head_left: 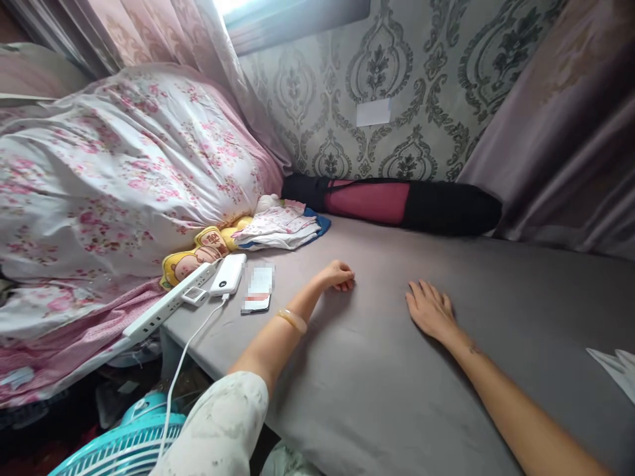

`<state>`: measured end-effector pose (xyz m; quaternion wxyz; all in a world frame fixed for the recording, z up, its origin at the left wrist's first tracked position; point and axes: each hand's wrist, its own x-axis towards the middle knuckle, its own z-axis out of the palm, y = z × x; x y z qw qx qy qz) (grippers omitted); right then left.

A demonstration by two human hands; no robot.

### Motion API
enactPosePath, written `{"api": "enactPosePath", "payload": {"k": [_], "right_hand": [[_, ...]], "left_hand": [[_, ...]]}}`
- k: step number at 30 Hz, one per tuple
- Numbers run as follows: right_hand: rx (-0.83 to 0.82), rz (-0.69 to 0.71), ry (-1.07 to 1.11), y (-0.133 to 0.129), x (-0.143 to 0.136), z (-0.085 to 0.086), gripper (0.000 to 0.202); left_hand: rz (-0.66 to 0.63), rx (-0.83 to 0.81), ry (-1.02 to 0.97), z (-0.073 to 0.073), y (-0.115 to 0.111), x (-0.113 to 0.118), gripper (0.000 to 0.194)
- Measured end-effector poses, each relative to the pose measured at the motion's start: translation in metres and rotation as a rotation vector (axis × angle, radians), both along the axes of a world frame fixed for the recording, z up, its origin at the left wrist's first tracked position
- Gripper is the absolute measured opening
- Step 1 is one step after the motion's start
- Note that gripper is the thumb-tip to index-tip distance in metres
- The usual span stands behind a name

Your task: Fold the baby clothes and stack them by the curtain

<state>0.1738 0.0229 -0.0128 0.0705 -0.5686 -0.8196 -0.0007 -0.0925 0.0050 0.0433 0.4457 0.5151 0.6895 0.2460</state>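
Note:
My left hand (338,275) rests on the grey bed sheet (367,370) with its fingers curled in, and nothing shows in them. A pale bangle (292,320) circles that forearm. To the right, my right hand (430,309) lies palm down on the sheet, fingers stretched out and slightly spread, holding nothing. The phone (258,289), its screen lit and partly blurred out, lies left of my left hand, apart from it. Beside the phone is a white power bank (229,275) with a white cable (191,340) plugged in.
A white power strip (169,301) with a charger lies along the left edge. Folded clothes (282,228) and a yellow plush toy (186,264) sit behind. A black and red long bag (367,201) lies against the wall. A turquoise fan (124,443) stands below, left.

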Motion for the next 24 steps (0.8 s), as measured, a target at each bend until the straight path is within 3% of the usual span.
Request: {"api": "enactPosePath", "payload": {"k": [2, 9, 14, 18, 24], "right_hand": [[0.012, -0.005, -0.007, -0.002, 0.000, -0.001, 0.056], [0.041, -0.022, -0.007, -0.006, -0.002, 0.000, 0.056], [0.047, -0.016, -0.009, -0.005, -0.002, -0.002, 0.057], [0.055, -0.016, -0.008, -0.005, -0.001, -0.003, 0.056], [0.051, -0.017, 0.001, -0.006, -0.001, -0.003, 0.056]], "left_hand": [[0.176, 0.103, 0.099, 0.009, 0.001, -0.033, 0.013], [0.590, 0.331, 0.388, 0.054, 0.007, -0.158, 0.031], [0.840, 0.309, 0.691, 0.067, 0.000, -0.225, 0.040], [0.881, 0.166, 0.758, 0.066, -0.005, -0.252, 0.039], [0.812, 0.074, 0.734, 0.064, -0.007, -0.259, 0.028]]}}
